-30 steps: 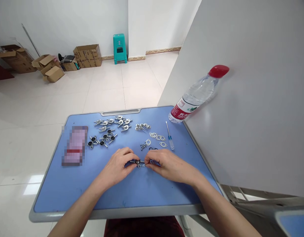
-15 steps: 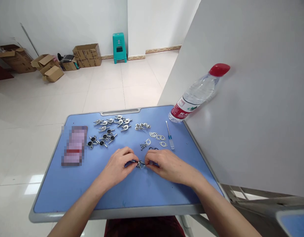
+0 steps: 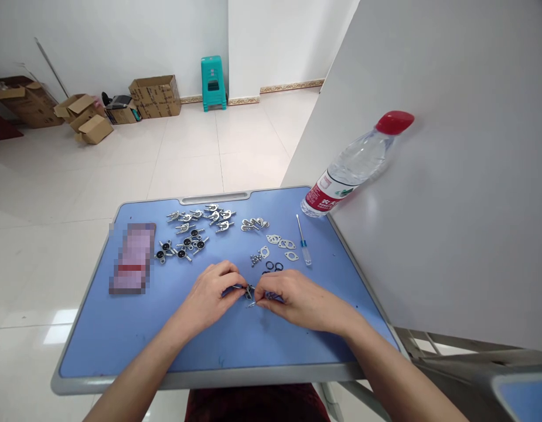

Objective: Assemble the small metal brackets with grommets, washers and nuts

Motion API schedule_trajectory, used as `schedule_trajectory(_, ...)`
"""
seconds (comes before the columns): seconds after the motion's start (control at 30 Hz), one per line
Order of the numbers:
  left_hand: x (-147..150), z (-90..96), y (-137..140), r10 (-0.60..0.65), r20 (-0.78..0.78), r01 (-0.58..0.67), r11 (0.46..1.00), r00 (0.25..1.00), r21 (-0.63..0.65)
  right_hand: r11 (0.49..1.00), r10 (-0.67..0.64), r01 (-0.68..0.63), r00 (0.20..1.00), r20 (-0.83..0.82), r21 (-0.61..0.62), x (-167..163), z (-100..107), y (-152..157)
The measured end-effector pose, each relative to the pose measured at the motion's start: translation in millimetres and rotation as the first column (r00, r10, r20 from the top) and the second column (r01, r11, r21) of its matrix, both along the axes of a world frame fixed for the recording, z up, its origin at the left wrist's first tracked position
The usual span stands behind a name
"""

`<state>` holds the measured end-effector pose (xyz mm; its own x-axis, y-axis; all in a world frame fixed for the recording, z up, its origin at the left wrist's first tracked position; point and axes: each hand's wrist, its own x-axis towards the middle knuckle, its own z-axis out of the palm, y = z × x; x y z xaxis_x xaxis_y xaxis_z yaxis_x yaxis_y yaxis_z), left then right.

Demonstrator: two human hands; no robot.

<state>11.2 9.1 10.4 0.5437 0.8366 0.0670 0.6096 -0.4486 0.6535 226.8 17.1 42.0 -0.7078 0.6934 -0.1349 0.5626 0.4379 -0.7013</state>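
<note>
Near the middle of the blue table, my left hand (image 3: 218,293) is closed in a pinch on a small metal fitting (image 3: 248,293). My right hand (image 3: 295,296) is closed beside it, its fingertips pinching a thin shiny piece (image 3: 252,304) too small to name. Black rubber rings (image 3: 278,266) lie just beyond my right knuckles, partly covered by the hand. Small screws (image 3: 255,258) and flat oval metal plates (image 3: 291,256) are spread farther out. A screwdriver (image 3: 304,249) with a clear and blue handle lies to the right.
Metal fittings with black round faces (image 3: 187,242), other metal fittings (image 3: 214,217) and small round-headed metal parts (image 3: 255,224) lie across the table's far half. A blurred-out flat purple object (image 3: 133,258) is at left. A red-capped water bottle (image 3: 336,176) stands by the grey panel (image 3: 450,176).
My right hand has shifted slightly down and toward me, and the thin piece at its fingertips now sits below the fitting. More of the black rings shows. My left hand has barely moved.
</note>
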Motion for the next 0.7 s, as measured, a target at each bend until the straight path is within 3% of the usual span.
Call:
schedule_trajectory(0.17, 0, 0.8, 0, -0.001, 0.005, 0.001, 1.000, 1.000, -0.006, 0.996, -0.087, 0.087, 0.996, -0.007, -0.018, -4, 0, 1)
schedule_trajectory(0.37, 0, 1.7, 0, -0.002, 0.000, 0.002, 1.000, 1.000, -0.013, 0.995, -0.090, 0.092, 0.995, 0.053, -0.042, -3, -2, 1)
schedule_trajectory(0.7, 1, 6.7, 1, -0.010, 0.011, 0.010, 1.000, 1.000, -0.027, 0.978, -0.206, 0.206, 0.979, 0.004, -0.037, -13, -3, 4)
